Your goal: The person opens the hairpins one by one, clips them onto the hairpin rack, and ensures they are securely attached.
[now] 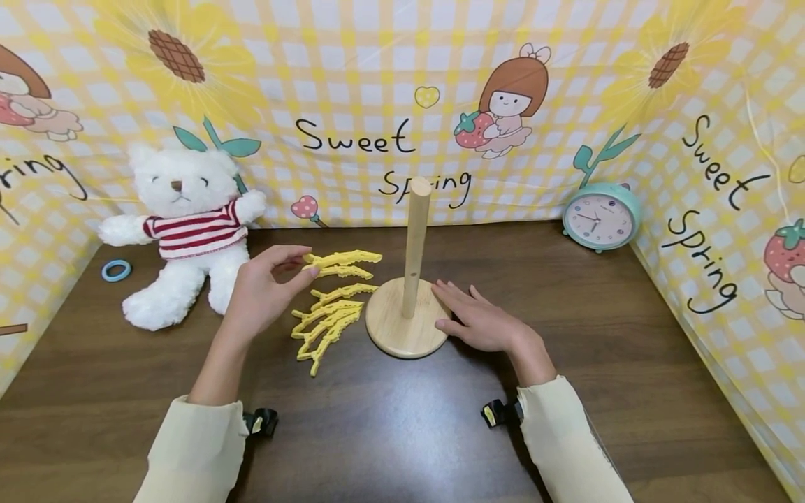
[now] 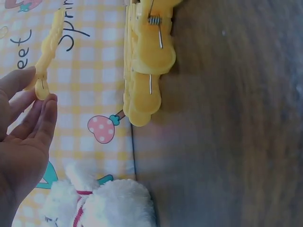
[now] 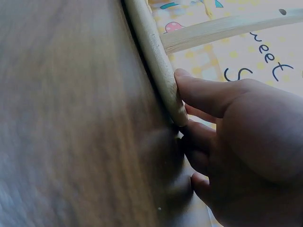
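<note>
In the head view my left hand [image 1: 264, 286] pinches a yellow clothespin [image 1: 352, 258] between thumb and fingertips. It is raised in the left wrist view, where the hand [image 2: 26, 127] holds one end. More yellow clothespins [image 1: 327, 325] with metal springs lie fanned on the table, left of a wooden stand. The stand has a round base [image 1: 383, 332] and an upright pole [image 1: 418, 237] with a small hole low on its side. My right hand [image 1: 493, 325] touches the base's right rim, thumb and fingers spread along it; in the right wrist view the thumb [image 3: 203, 92] rests against the rim.
A white teddy bear [image 1: 182, 181] in a striped shirt sits at the back left, with a blue ring [image 1: 116, 271] beside it. A mint alarm clock [image 1: 597, 216] stands at the back right. Printed checked cloth [image 1: 352, 84] walls the dark wooden table [image 1: 390, 447].
</note>
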### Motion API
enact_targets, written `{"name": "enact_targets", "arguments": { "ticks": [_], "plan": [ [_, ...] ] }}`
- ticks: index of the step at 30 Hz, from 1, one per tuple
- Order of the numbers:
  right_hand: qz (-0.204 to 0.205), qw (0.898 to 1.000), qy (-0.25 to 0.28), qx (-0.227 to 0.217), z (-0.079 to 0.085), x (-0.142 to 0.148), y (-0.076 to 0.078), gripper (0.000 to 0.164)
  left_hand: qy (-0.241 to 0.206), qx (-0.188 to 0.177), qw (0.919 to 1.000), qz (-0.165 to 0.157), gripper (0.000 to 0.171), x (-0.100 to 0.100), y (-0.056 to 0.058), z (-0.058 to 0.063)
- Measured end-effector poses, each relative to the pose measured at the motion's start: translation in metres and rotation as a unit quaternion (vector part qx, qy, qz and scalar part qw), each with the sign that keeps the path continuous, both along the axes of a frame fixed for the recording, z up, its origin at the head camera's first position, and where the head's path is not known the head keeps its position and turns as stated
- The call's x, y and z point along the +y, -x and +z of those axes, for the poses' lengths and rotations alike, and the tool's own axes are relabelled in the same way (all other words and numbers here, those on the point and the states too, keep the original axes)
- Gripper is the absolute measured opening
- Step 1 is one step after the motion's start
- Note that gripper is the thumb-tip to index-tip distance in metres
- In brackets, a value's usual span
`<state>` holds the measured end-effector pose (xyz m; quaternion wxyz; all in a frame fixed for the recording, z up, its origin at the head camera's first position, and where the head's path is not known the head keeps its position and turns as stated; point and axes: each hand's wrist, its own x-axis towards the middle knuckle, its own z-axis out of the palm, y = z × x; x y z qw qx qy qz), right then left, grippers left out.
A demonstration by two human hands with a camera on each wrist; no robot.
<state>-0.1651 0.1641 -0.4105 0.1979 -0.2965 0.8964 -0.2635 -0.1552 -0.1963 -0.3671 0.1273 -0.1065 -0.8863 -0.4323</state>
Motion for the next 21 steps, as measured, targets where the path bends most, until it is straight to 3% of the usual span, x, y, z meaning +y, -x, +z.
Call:
{"name": "enact_targets", "arguments": {
  "ticks": [5,11,21],
  "plan": [
    [0.000,1.000,0.001,0.000,-0.001,0.001,0.000,0.068,-0.012,0.019,0.9997,-0.013,0.030,0.003,-0.004,0.000],
    [-0.002,1.000,-0.001,0.000,0.000,0.001,0.000,0.068,-0.038,0.061,0.9956,-0.061,0.028,0.007,-0.009,-0.003],
    [-0.002,1.000,0.000,0.002,0.001,0.000,-0.001,0.069,-0.032,0.129,0.9854,-0.107,0.028,0.018,-0.016,-0.006]
  ]
}}
